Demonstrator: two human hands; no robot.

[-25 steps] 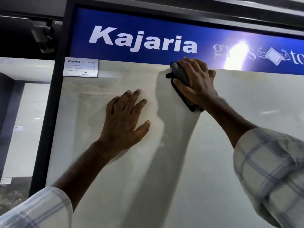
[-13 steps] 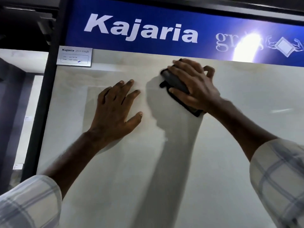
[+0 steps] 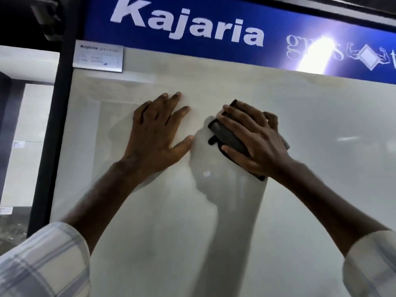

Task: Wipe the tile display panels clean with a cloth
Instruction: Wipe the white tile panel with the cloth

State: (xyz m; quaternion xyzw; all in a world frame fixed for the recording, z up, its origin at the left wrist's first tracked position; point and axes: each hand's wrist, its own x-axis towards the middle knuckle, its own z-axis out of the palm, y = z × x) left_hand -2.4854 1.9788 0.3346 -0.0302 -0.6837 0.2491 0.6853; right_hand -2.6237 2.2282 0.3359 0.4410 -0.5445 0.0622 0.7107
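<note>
White "Kajaria" stands on the blue header sign (image 3: 214, 28) above the tile.

The panel (image 3: 300, 146) is pale cream-grey. The cloth (image 3: 229, 136) is black. The banner (image 3: 214, 24) is blue with white lettering. Both sleeves (image 3: 42, 264) are white with grey checks. The frame (image 3: 51, 136) is black.

a pale tile panel (image 3: 300, 189) is framed in black; a small label (image 3: 98, 58) is fixed at its eleven o'clock corner.
</note>
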